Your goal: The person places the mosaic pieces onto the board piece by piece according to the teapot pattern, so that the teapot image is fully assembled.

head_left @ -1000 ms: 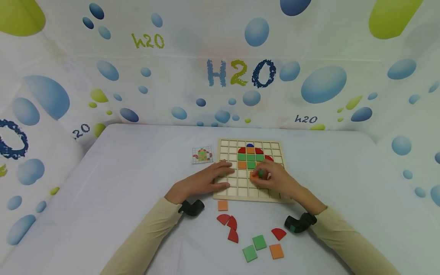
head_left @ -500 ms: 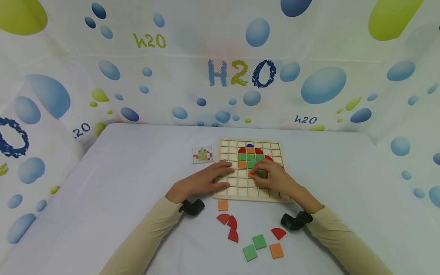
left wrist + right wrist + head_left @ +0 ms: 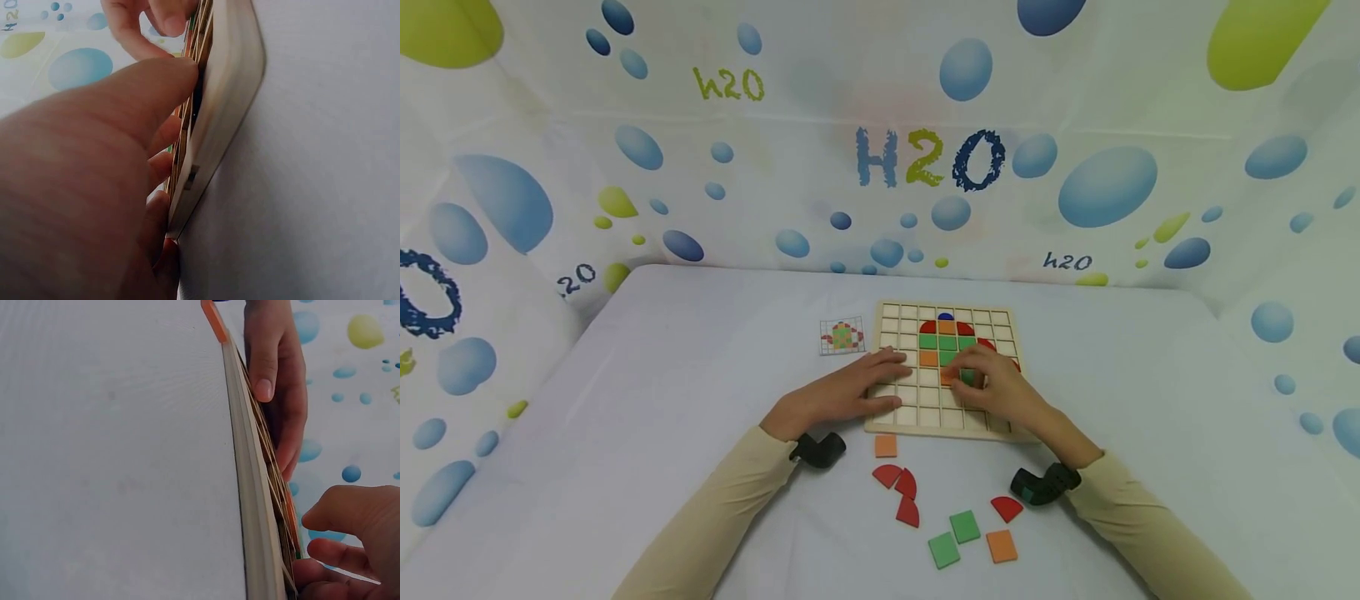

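Note:
A wooden grid board (image 3: 929, 419) lies on the table, several of its cells filled with green, orange, red and blue pieces. My left hand (image 3: 850, 390) rests on its left side, fingers spread, the thumb on the near left cells in the left wrist view. Over the middle of the board, my right hand (image 3: 1000, 387) pinches an orange square tile (image 3: 947, 377) that sits at a cell below a green square (image 3: 947, 357). A green piece (image 3: 967, 377) shows beneath the right fingers. In the right wrist view, the right thumb (image 3: 337, 509) is near the board's surface.
A small pattern card (image 3: 842, 336) lies left of the board. In front are an orange tile (image 3: 886, 446), red quarter-circles (image 3: 907, 512), another red piece (image 3: 1007, 508), green squares (image 3: 943, 550) and an orange square (image 3: 1002, 546). A printed cloth hangs behind the table.
My right hand has moved slightly left and away from me, bringing the orange square tile from tilted to nearly flat at its cell. My left hand has stayed on the board.

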Action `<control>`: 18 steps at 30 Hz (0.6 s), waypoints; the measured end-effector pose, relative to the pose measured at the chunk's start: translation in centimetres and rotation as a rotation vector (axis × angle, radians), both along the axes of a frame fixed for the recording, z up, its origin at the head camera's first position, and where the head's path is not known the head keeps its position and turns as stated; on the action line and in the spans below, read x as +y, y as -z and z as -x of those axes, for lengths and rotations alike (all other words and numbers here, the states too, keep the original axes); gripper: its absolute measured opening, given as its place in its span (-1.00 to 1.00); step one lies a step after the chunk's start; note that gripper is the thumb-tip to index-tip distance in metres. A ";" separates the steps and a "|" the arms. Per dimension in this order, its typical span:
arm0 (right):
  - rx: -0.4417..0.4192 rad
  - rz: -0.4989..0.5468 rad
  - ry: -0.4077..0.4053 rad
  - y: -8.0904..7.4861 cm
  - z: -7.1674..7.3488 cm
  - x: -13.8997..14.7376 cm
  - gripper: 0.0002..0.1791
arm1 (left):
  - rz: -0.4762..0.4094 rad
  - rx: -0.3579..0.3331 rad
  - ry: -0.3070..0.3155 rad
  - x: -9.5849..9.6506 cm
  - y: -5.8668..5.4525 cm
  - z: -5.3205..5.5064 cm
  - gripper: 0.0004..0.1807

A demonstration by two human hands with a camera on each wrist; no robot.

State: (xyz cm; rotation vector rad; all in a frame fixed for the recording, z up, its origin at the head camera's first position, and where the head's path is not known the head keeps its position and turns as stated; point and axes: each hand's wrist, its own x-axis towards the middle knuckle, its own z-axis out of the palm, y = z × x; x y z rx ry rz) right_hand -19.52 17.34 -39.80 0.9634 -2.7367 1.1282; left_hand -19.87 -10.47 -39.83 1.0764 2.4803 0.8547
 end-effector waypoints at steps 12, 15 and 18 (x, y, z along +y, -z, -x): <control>-0.067 -0.066 -0.033 -1.3 -1.0 -0.7 -0.81 | 0.002 -0.002 -0.008 0.1 -0.4 0.0 -0.41; -0.107 -0.065 -0.075 -1.9 -1.4 -0.9 -0.86 | 0.015 -0.007 -0.015 0.2 -0.4 0.0 -0.41; -0.120 -0.083 -0.130 -2.3 -1.8 -1.0 -0.90 | 0.018 -0.006 -0.016 0.2 -0.4 0.0 -0.41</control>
